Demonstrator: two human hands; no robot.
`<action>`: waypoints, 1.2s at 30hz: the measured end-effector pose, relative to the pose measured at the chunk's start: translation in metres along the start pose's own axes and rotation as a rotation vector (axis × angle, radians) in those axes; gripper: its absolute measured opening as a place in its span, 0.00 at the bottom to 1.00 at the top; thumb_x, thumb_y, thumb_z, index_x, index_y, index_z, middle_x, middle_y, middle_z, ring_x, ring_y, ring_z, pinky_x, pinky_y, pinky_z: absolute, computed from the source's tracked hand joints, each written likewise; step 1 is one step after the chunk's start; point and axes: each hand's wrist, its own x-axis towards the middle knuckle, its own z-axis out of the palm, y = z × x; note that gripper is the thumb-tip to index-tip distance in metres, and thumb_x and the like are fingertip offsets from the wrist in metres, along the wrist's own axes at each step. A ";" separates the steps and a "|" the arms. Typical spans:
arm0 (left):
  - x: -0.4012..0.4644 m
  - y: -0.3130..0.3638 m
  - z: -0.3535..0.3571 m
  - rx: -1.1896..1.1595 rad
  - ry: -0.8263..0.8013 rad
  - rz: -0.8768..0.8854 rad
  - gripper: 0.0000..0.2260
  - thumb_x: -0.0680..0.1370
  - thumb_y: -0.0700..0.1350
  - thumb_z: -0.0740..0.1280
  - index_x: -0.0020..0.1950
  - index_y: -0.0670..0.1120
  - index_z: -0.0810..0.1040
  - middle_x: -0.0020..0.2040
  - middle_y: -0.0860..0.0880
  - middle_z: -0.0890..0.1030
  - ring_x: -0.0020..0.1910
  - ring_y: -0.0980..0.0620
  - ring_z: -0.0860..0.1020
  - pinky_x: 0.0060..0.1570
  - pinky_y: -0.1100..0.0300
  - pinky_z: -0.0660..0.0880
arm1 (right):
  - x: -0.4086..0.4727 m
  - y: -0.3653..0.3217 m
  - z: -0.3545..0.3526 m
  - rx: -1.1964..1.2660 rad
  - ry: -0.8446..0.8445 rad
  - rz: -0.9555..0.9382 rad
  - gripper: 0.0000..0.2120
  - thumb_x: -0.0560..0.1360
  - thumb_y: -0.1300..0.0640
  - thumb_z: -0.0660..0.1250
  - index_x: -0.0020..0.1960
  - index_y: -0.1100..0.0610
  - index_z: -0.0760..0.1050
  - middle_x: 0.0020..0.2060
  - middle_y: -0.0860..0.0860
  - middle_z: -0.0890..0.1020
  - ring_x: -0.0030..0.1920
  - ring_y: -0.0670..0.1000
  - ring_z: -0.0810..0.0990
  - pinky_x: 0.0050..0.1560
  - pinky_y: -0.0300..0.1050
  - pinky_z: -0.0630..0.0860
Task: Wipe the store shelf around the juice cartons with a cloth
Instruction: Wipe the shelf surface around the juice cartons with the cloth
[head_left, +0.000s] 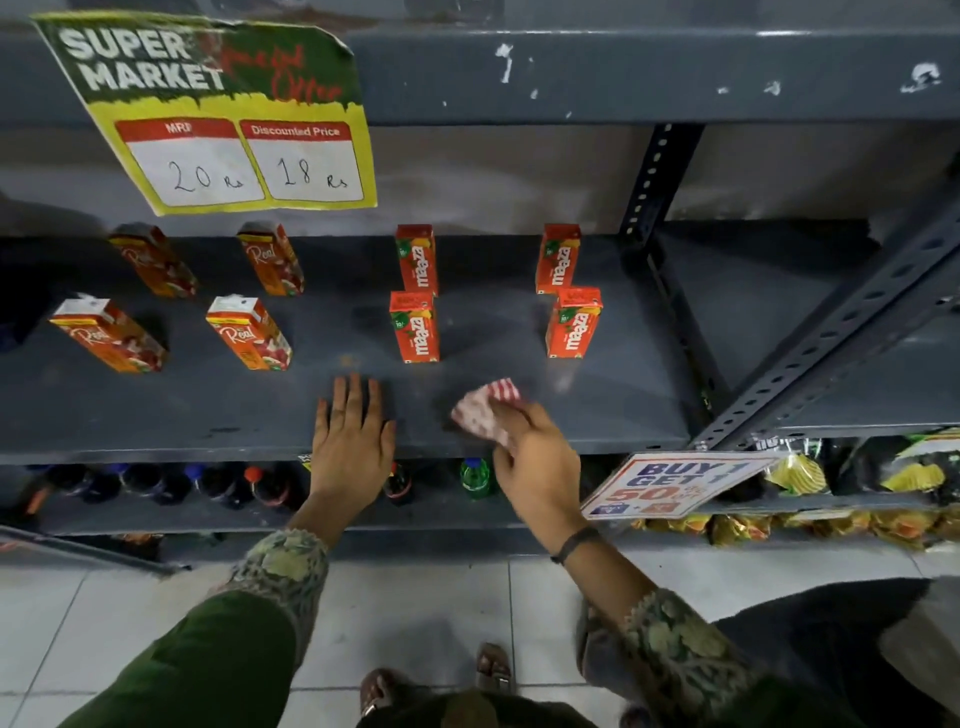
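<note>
A dark grey metal shelf (597, 410) carries several orange juice cartons in two rows: "Real" cartons (248, 332) on the left and "maaza" cartons (414, 326) on the right. My right hand (535, 457) grips a red-and-white checked cloth (485, 413), which lies on the shelf's front part, below and between the two front maaza cartons. My left hand (350, 439) rests flat on the shelf's front edge with fingers spread, left of the cloth and holding nothing.
A price poster (223, 114) hangs from the shelf above. Perforated steel uprights (654, 176) bound the shelf on the right. Soft-drink bottles (475, 475) stand on the lower shelf, beside a "Buy 1 Get 1" sign (675, 483) and snack packets (795, 475). My feet stand on the tiled floor (415, 613).
</note>
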 end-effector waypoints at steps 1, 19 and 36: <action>0.000 0.000 0.000 0.001 0.000 -0.001 0.29 0.77 0.53 0.42 0.76 0.41 0.50 0.78 0.40 0.51 0.77 0.42 0.47 0.76 0.44 0.47 | 0.009 -0.007 -0.002 0.044 0.083 0.029 0.22 0.68 0.63 0.68 0.62 0.52 0.74 0.61 0.53 0.77 0.48 0.57 0.82 0.44 0.52 0.83; 0.001 -0.001 0.004 0.010 0.021 0.001 0.29 0.77 0.54 0.40 0.76 0.43 0.50 0.78 0.41 0.52 0.77 0.42 0.48 0.75 0.44 0.48 | 0.075 -0.016 0.021 -0.192 -0.228 0.102 0.22 0.75 0.64 0.59 0.69 0.54 0.67 0.72 0.57 0.63 0.60 0.63 0.75 0.55 0.53 0.76; -0.003 -0.024 -0.005 -0.240 0.108 0.026 0.24 0.80 0.45 0.52 0.74 0.36 0.53 0.76 0.37 0.54 0.76 0.41 0.49 0.75 0.44 0.48 | 0.015 -0.075 0.048 -0.042 -0.277 -0.027 0.24 0.74 0.64 0.60 0.69 0.54 0.67 0.70 0.57 0.67 0.65 0.61 0.71 0.63 0.52 0.74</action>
